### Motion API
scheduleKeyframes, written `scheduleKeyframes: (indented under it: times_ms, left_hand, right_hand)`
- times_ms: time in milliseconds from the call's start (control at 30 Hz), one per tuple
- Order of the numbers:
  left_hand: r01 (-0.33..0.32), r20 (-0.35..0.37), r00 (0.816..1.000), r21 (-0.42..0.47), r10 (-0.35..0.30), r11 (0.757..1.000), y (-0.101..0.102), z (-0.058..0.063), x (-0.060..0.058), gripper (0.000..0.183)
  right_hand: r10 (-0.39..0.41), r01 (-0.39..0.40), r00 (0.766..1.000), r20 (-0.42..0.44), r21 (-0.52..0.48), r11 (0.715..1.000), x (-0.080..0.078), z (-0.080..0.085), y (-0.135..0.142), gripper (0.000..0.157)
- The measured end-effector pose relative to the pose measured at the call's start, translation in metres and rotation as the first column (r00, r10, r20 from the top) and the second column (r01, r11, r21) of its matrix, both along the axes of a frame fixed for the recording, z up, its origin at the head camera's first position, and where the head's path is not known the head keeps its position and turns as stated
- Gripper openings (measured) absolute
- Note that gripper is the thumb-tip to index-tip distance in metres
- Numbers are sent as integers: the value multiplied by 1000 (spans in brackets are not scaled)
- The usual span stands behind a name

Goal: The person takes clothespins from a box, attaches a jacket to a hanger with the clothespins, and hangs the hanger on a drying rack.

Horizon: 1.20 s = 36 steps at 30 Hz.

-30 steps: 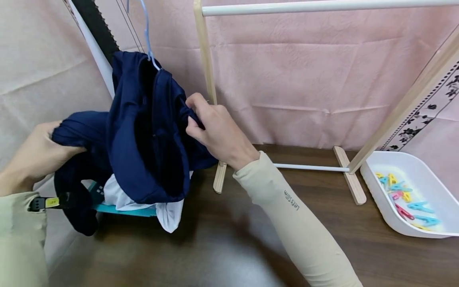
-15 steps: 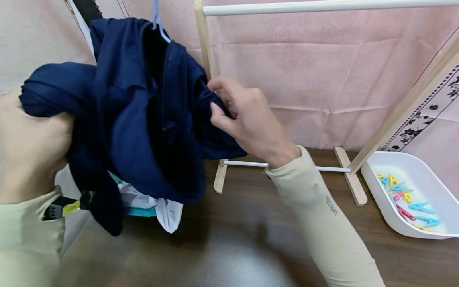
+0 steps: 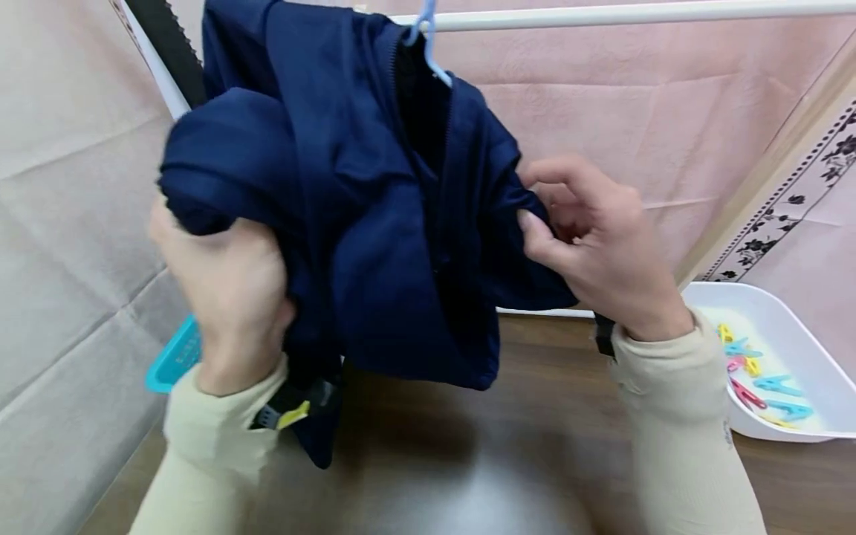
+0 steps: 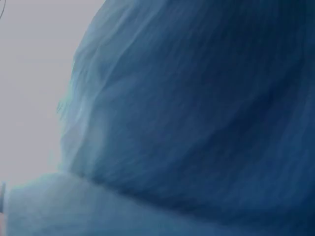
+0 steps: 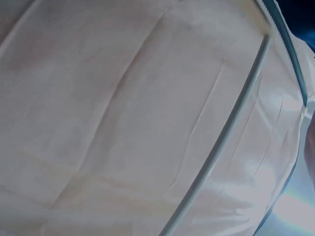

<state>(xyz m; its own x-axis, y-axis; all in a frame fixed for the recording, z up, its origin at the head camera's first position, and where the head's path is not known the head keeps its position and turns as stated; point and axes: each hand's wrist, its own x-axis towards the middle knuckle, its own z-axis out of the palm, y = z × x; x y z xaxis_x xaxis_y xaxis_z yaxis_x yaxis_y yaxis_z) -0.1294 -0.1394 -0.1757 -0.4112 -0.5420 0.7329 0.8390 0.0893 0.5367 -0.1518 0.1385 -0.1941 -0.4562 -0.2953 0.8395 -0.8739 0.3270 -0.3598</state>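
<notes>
A navy zip-up jacket point(image 3: 381, 245) hangs on a light blue hanger point(image 3: 429, 48), its front partly unzipped at the top. My left hand point(image 3: 230, 290) grips a bunched part of the jacket at its left side. On the other side, my right hand point(image 3: 602, 238) pinches the jacket's right side between thumb and fingers. Blurred blue cloth of the jacket point(image 4: 187, 113) fills most of the left wrist view. In the right wrist view, a dark corner of the jacket point(image 5: 300, 19) shows at top right. Much of the hanger is hidden inside the jacket.
The white bar point(image 3: 602, 15) of a clothes rack runs behind the hanger, with a wooden post point(image 3: 769, 163) at right. A white tub point(image 3: 812, 357) holds several coloured clothespins point(image 3: 776, 384). A turquoise basket point(image 3: 175, 360) stands at left, mostly covered.
Both hands have carried the jacket and its hanger to the right and upward, to in front of the rack's left end. The jacket now covers more of the basket and the left post.
</notes>
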Motion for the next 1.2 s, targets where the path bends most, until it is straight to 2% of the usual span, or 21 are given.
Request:
scheduleKeyframes:
  times_ms: [100,233,333,400,500,533,600,667,733,767,800,833,867,933,967,1000,1033,1067,1100,1133,1200]
  left_hand:
    - [36,-15,999,54,-36,998,25,-8,-2,14]
    - [112,-31,994,163,-109,980,59,-20,-5,19]
    - [160,-90,986,217,-143,963,84,-28,-11,20]
    - [195,-117,979,263,-169,945,101,-32,-15,20]
    - [279,-142,959,335,-244,900,127,-38,-22,25]
    - [320,-147,947,363,-286,875,136,-40,-23,26]
    - [417,-176,909,406,-378,813,155,-44,-27,27]
    - [504,-203,863,427,-463,751,172,-51,-31,31]
    - [573,-226,818,395,-528,718,188,-62,-37,30]
    - [592,-226,805,363,-548,720,194,-69,-41,27]
    - [571,-186,821,311,-540,760,199,-76,-44,23]
    - [561,-147,827,268,-543,783,204,-84,-48,22]
    - [525,-86,850,203,-519,826,206,-92,-52,17]
    - [421,79,902,48,-424,906,208,-109,-58,13]
    - [360,173,922,-44,-347,932,207,-118,-61,13]
    - [311,263,927,-142,-267,940,204,-126,-63,15]
    - [291,346,916,-234,-200,927,201,-134,-64,16]
    - [278,423,898,-335,-119,900,197,-142,-65,17]
    - [284,490,871,-429,-43,858,192,-150,-65,20]
    - [308,548,836,-515,31,800,185,-156,-64,24]
    - [397,624,766,-647,153,651,167,-164,-60,39]
  right_hand:
    - [-62,62,998,5,-5,998,6,-10,18,32]
    - [-180,181,984,14,-47,982,14,-26,37,32]
    - [-239,243,970,47,-117,963,17,-35,47,28]
    - [-245,253,967,67,-192,948,18,-40,54,26]
    - [-136,163,986,100,-378,911,17,-47,66,25]
    - [-104,137,990,99,-436,889,17,-49,70,25]
    - [-70,111,993,99,-524,844,16,-54,80,23]
    - [-105,152,988,116,-548,822,16,-59,90,22]
    - [-192,242,970,149,-516,822,17,-63,100,22]
    - [-243,295,955,169,-489,821,18,-65,106,23]
    - [-297,348,938,181,-444,826,19,-66,111,24]
    - [-341,392,920,194,-413,822,20,-68,117,24]
    - [-370,420,907,201,-393,818,21,-69,123,24]
    - [-447,494,869,212,-336,802,24,-72,135,24]
    - [-475,521,853,214,-314,794,25,-73,140,24]
    - [-494,540,841,219,-301,786,25,-75,144,24]
    - [-498,547,837,227,-307,779,25,-76,148,23]
    - [-505,552,833,225,-304,776,25,-77,152,23]
    - [-513,559,829,223,-297,774,25,-78,155,23]
    - [-512,559,829,223,-299,774,25,-79,156,23]
    - [-502,549,835,224,-303,778,24,-80,158,23]
